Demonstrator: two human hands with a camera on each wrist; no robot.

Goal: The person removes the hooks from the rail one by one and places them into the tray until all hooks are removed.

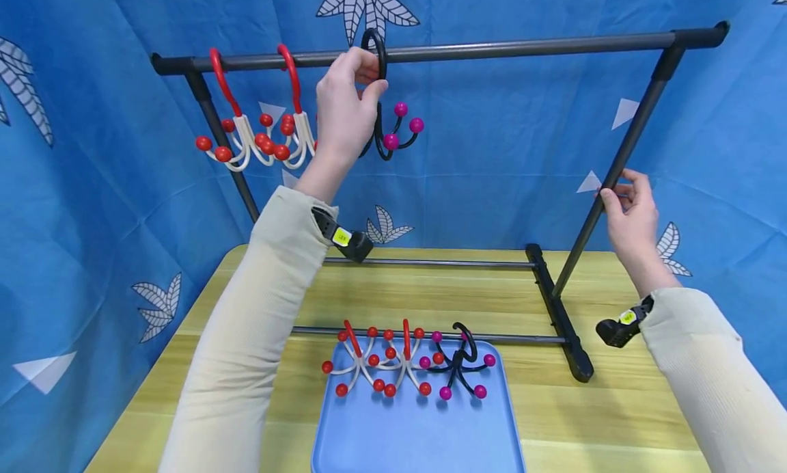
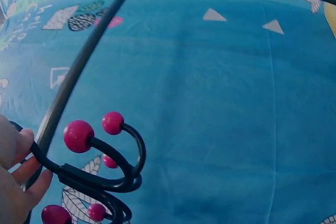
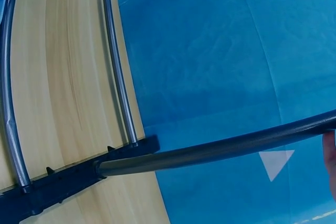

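At the rack's top bar (image 1: 522,49), my left hand (image 1: 347,104) grips a black multi-prong hook (image 2: 86,178) with magenta ball tips. The hook's curved top loops over the bar, and its prongs hang below, partly hidden by my hand in the head view. To its left, two white hooks with red tops and red balls hang from the bar: an outer hook (image 1: 242,128) and an inner hook (image 1: 301,123). My right hand (image 1: 636,213) holds the rack's right post (image 1: 636,128) about halfway up, thumb in front; the right wrist view catches only some fingers (image 3: 331,158) at its edge.
A blue tray (image 1: 418,439) lies on the wooden table (image 1: 584,418). At its far edge are two red-and-white hooks (image 1: 406,363) and a black hook (image 1: 458,363) with magenta balls. The rack's black foot (image 1: 556,312) and lower rails (image 1: 510,338) stand behind. Blue cloth (image 1: 492,186) hangs at the back.
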